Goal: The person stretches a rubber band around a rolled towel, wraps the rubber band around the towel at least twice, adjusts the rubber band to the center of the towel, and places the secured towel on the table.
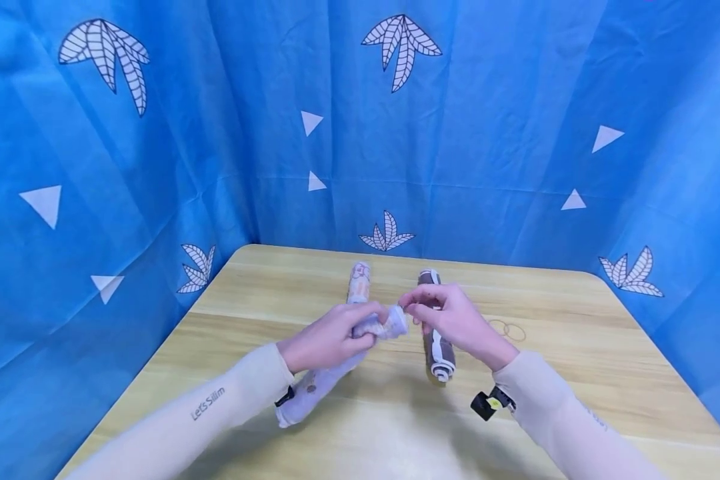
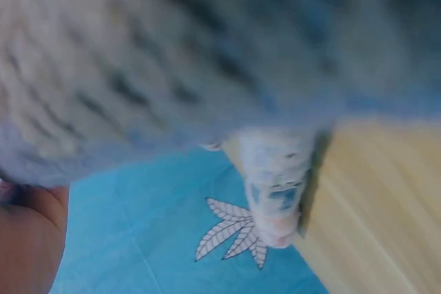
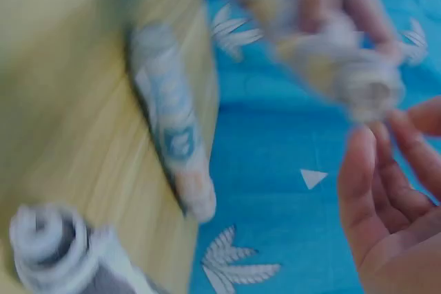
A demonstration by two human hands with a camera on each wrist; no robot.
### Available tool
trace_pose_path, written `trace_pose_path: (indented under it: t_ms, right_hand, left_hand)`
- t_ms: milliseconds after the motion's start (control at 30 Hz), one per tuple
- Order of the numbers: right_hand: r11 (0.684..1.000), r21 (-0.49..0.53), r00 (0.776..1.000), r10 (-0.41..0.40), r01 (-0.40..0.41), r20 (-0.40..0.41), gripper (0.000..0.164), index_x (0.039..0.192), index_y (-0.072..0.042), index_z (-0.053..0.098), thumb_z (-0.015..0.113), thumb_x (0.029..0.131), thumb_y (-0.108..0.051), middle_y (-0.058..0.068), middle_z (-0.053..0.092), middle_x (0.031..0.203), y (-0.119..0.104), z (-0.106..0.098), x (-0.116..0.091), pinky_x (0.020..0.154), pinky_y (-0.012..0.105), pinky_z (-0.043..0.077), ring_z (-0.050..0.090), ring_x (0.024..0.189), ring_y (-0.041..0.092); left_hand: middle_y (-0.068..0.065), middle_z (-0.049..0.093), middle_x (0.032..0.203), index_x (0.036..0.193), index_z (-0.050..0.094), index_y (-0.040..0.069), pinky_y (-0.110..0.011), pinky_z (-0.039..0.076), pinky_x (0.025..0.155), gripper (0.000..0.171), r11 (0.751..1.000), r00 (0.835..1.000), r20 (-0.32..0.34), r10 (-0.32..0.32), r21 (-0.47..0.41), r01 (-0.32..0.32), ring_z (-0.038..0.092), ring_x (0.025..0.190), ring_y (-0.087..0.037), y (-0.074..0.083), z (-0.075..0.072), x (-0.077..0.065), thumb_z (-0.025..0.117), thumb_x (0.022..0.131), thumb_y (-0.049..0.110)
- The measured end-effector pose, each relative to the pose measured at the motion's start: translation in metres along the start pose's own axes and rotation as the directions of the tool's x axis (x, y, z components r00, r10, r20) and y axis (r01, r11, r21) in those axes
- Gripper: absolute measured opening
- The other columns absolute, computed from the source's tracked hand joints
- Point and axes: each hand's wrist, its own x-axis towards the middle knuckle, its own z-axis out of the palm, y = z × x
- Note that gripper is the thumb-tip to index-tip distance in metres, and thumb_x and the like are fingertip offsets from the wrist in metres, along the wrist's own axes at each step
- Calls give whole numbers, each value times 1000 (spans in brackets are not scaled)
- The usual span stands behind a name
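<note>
My left hand (image 1: 333, 333) grips a pale lavender patterned rolled towel (image 1: 312, 390) near its upper end, lifted above the table and slanting down to the left. In the left wrist view its blurred, fuzzy side fills the top. My right hand (image 1: 456, 320) has its thumb and fingertips at the towel's spiral end (image 3: 375, 91); whether they pinch anything is unclear. Behind the left hand lies a second pale rolled towel (image 1: 359, 283) with a printed pattern. Beneath the right hand lies a dark brown and white rolled towel (image 1: 441, 360), partly covered by that hand.
Two thin rubber bands (image 1: 516, 333) lie overlapping on the wooden table (image 1: 576, 373), right of the right hand. A blue curtain (image 1: 486, 133) with white leaves and triangles encloses the table's back and sides.
</note>
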Motion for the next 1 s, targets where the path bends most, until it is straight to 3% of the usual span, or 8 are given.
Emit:
trace_pose_path:
  t_ms: [100, 167, 400, 567, 733, 1000]
  right_hand:
    - [990, -110, 996, -85, 87, 16, 27, 125, -18, 68, 64, 98, -22, 8, 68, 100, -6, 0, -2, 65, 28, 53, 63, 78, 23]
    - [982, -150, 993, -112, 115, 32, 30, 127, -20, 67, 66, 98, -27, 5, 69, 99, -10, 0, -3, 66, 28, 53, 63, 80, 25]
    - [965, -261, 998, -11, 26, 60, 20, 110, -14, 73, 70, 94, -26, 1, 70, 86, -18, 4, -3, 60, 29, 53, 63, 72, 19]
    - [985, -162, 998, 64, -59, 29, 17, 107, -10, 72, 69, 94, -21, 6, 69, 88, -15, 5, -1, 58, 31, 55, 66, 71, 27]
    - [992, -51, 994, 112, -112, 2, 15, 103, -9, 72, 71, 93, -19, 9, 68, 86, -10, 4, -1, 56, 29, 51, 64, 69, 26]
    - [989, 16, 989, 147, -146, -15, 12, 100, -5, 72, 69, 91, -12, 9, 69, 84, -9, 6, 0, 60, 30, 53, 64, 70, 28]
  left_hand:
    - [5, 65, 113, 120, 55, 31, -27, 55, 65, 26, 996, 999, -28, -22, -92, 20, 64, 82, -12, 2, -4, 1, 57, 99, 16]
    - [4, 65, 116, 121, 54, 36, -27, 56, 66, 27, 993, 999, -10, -34, -117, 33, 66, 83, -13, 4, -7, 3, 56, 100, 18]
    - [6, 60, 133, 127, 50, 43, -31, 58, 84, 32, 996, 996, 82, -42, -70, 48, 64, 102, -14, 6, -8, 6, 58, 102, 25]
    - [8, 58, 139, 140, 46, 43, -38, 55, 97, 45, 999, 999, 45, 31, 15, -32, 62, 115, -12, 5, -4, 3, 58, 102, 23]
    - [12, 52, 149, 150, 41, 38, -36, 52, 101, 55, 980, 988, 18, 151, 130, -152, 59, 126, -13, 4, -5, 3, 58, 102, 17]
    - [5, 61, 139, 142, 54, 28, -26, 55, 92, 45, 952, 985, 20, 170, 255, -169, 65, 110, -10, 10, -7, 5, 60, 100, 15]
